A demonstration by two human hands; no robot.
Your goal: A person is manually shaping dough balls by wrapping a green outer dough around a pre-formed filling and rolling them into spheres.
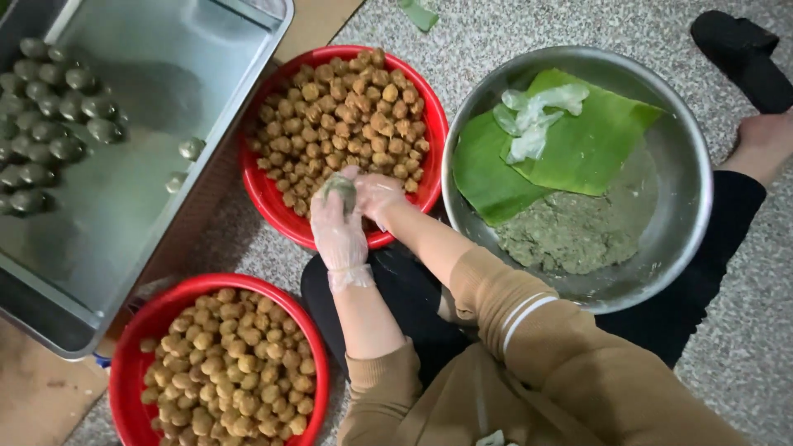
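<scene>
Item: green dough ball (339, 189), cupped between my gloved left hand (337, 233) and right hand (378, 196) over the far red basin (266, 192) of brown filling balls (347, 107). Step, as I judge: wrapping and rounding. Fingers curled around the ball; forearms converge from near right.

I see my gloved left hand (337, 234) and right hand (377, 195) cupped together around a green dough ball (340, 189) over the far red basin (266, 192) of brown filling balls (347, 116). A second red basin (124, 363) sits near left. Finished green balls (45, 124) line the metal tray (149, 215) far left; a steel bowl (694, 206) holding a banana leaf (570, 144) and green dough (570, 235) stands right.
</scene>
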